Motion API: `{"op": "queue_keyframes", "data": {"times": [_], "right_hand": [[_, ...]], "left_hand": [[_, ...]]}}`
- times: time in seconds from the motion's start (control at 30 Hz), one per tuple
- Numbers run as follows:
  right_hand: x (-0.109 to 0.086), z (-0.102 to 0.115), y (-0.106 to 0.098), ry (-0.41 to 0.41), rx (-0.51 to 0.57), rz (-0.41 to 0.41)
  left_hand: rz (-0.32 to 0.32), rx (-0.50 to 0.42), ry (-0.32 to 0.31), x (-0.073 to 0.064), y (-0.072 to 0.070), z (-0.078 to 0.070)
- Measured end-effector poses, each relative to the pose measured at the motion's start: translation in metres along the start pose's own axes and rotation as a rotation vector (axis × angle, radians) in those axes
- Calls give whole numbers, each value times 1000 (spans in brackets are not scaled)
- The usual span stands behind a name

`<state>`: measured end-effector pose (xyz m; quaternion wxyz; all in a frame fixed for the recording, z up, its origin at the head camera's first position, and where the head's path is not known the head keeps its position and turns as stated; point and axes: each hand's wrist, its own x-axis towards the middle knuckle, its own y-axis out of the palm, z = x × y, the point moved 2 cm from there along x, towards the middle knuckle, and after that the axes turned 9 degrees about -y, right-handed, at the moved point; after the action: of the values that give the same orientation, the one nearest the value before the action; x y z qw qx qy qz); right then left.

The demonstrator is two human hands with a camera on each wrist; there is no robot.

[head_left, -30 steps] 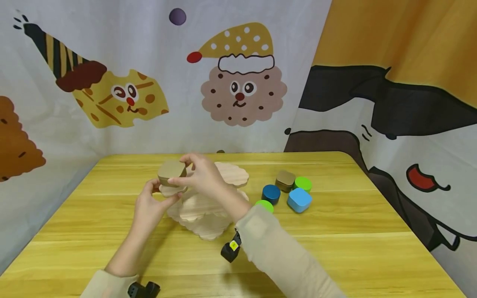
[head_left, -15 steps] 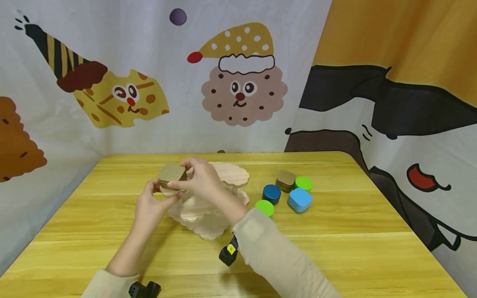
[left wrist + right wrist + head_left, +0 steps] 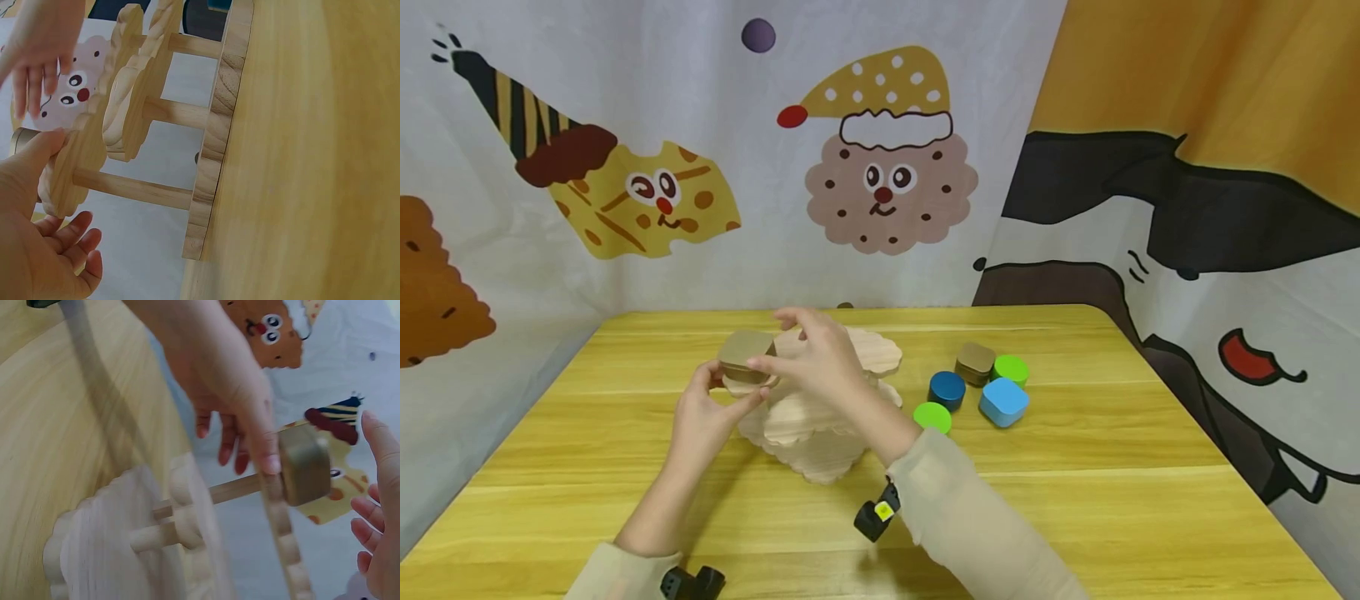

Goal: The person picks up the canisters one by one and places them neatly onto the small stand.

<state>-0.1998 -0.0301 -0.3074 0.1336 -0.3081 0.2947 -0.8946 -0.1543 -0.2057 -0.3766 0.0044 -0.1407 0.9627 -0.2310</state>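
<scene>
A golden-brown rounded-square block [image 3: 747, 354] sits on the small upper cloud-shaped shelf [image 3: 72, 169] of a pale wooden tiered stand [image 3: 820, 454]. With thumb on top and fingers underneath, my left hand [image 3: 696, 421] holds that shelf at its edge, right beside the block. My right hand [image 3: 827, 367] is at the block's right side, its thumb overlapping the block in the head view. In the right wrist view the right hand's fingers [image 3: 369, 515] are extended and apart from the block [image 3: 306, 465]. Round posts [image 3: 134, 189] carry the shelves above the base.
Right of the stand lie another brown block [image 3: 975, 363], a dark blue round block [image 3: 947, 390], a light blue block [image 3: 1003, 402] and two green round blocks [image 3: 932, 418]. A printed curtain [image 3: 700, 100] hangs behind the wooden table [image 3: 1075, 500].
The right hand has loosened from the brown block and drawn slightly right, its fingers lifting. The block has settled onto the shelf. The left hand keeps its hold with almost no movement.
</scene>
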Motion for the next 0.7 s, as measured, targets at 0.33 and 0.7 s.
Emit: {"op": "queue_keyframes", "data": {"times": [0.33,0.7], "right_hand": [[-35,0,-39,-159,80,-157],[-71,-20,-74,-187,87,-227]], "left_hand": [[-19,-8,-3,0,0,0],[-23,-8,-13,1,2,1]]}}
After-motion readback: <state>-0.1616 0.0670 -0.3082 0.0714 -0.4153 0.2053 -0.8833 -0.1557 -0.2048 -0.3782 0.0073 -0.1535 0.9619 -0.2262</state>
